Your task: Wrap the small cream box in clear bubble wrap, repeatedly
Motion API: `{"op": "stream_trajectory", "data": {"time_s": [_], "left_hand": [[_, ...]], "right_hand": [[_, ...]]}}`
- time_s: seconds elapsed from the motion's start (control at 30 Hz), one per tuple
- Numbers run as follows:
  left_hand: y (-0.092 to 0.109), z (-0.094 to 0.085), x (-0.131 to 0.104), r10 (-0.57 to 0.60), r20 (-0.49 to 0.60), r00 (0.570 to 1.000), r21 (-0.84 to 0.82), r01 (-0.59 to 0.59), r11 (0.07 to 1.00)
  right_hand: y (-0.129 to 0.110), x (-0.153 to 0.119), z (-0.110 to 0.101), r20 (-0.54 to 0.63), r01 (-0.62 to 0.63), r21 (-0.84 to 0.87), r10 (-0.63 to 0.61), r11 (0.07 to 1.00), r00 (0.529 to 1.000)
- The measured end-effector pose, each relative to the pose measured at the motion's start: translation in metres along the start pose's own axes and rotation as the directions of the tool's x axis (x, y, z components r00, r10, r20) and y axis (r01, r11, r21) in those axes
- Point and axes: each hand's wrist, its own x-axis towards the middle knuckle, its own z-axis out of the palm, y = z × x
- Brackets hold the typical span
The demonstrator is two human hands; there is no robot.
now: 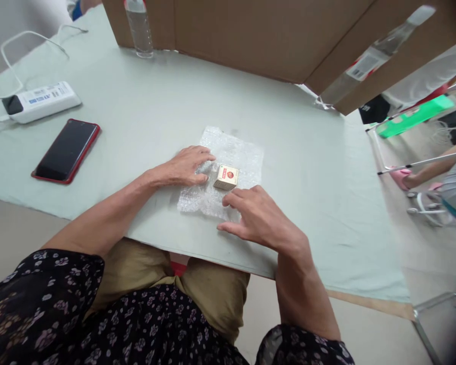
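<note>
From where I stand, a small cream-coloured box with a red label sits near the middle of the frame, on a sheet of bubble wrap. The left hand comes in just left of the box, thumb and fingers spread apart, grasping nothing. The right hand curves in from the lower right of the box, its thumb held away from the fingers; it has no grip on anything either. I can't tell whether the fingertips brush the wrap.

All this is on a pale green tablecloth. Toward the left of the frame lies a phone in a red case, and above it a white power strip with a cable. Brown cardboard stands across the top, a clear bottle before it at upper left and another bottle, tilted in view, at upper right.
</note>
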Motion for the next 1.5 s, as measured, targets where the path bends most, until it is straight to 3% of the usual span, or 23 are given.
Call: {"op": "stream_trajectory", "data": {"time_s": [0.1, 0.2, 0.4, 0.53, 0.7, 0.83, 0.93, 1.07, 1.23, 1.37, 1.5], "left_hand": [[0.002, 0.001, 0.000, 0.023, -0.080, 0.997, -0.050, -0.027, 0.998], [0.007, 0.007, 0.000, 0.100, -0.138, 0.985, -0.114, -0.116, 0.987], [0.015, 0.023, 0.003, 0.218, -0.223, 0.950, -0.188, -0.262, 0.947], [0.016, 0.023, 0.005, 0.259, -0.243, 0.935, -0.184, -0.307, 0.934], [0.016, 0.009, 0.002, 0.184, -0.140, 0.973, -0.324, -0.221, 0.920], [0.016, -0.008, -0.005, 0.121, -0.093, 0.988, -0.521, -0.152, 0.840], [0.019, -0.013, -0.007, 0.058, -0.084, 0.995, -0.490, -0.092, 0.867], [0.024, 0.001, -0.003, -0.045, -0.202, 0.978, -0.308, -0.019, 0.951], [0.031, 0.022, 0.002, -0.097, -0.302, 0.948, -0.499, -0.071, 0.864], [0.034, 0.025, 0.002, -0.177, -0.268, 0.947, -0.612, -0.026, 0.790], [0.034, 0.025, 0.002, -0.188, -0.280, 0.941, -0.622, -0.028, 0.783]], "right_hand": [[-0.012, 0.008, 0.009, 0.091, -0.025, -0.155, 0.039, 0.988, 0.995], [-0.012, 0.012, 0.012, 0.068, -0.009, -0.155, 0.020, 0.988, 0.997], [0.000, 0.007, 0.006, -0.160, -0.030, -0.012, 0.028, 0.999, 0.987], [0.006, 0.008, 0.010, -0.370, -0.044, 0.066, 0.065, 0.997, 0.927], [0.015, 0.012, 0.017, -0.540, -0.083, 0.114, 0.131, 0.990, 0.831], [0.020, 0.018, 0.025, -0.567, -0.089, 0.212, 0.197, 0.973, 0.800], [0.024, 0.022, 0.030, -0.561, -0.109, 0.329, 0.287, 0.938, 0.776], [0.028, 0.029, 0.036, -0.530, -0.080, 0.500, 0.378, 0.862, 0.759], [0.030, 0.037, 0.042, -0.498, -0.048, 0.621, 0.441, 0.783, 0.747], [0.031, 0.042, 0.047, -0.519, -0.036, 0.626, 0.450, 0.779, 0.727], [0.032, 0.044, 0.048, -0.520, -0.057, 0.616, 0.460, 0.786, 0.720]]}}
